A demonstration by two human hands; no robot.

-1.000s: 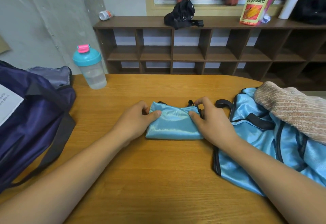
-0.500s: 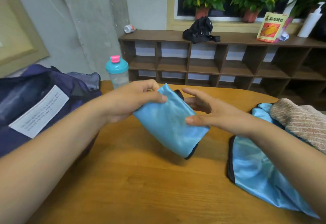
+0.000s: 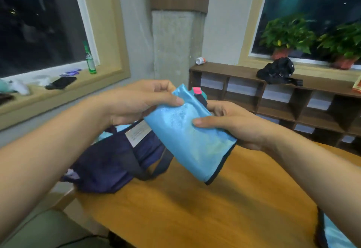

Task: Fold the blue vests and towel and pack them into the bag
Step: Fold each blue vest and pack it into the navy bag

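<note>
— Blue folded vest (image 3: 187,138): left hand (image 3: 136,101) pinches its top corner, right hand (image 3: 230,124) grips its side.
— Off the table (image 3: 214,208) now?
— Yes, lifted and swung toward the navy bag (image 3: 109,161); packing likely comes next.

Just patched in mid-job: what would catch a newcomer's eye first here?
The shiny folded blue vest at centre frame, held above the wooden table by the left hand at its top corner and the right hand at its side. Below-left of it, the navy bag lies on the table.
</note>
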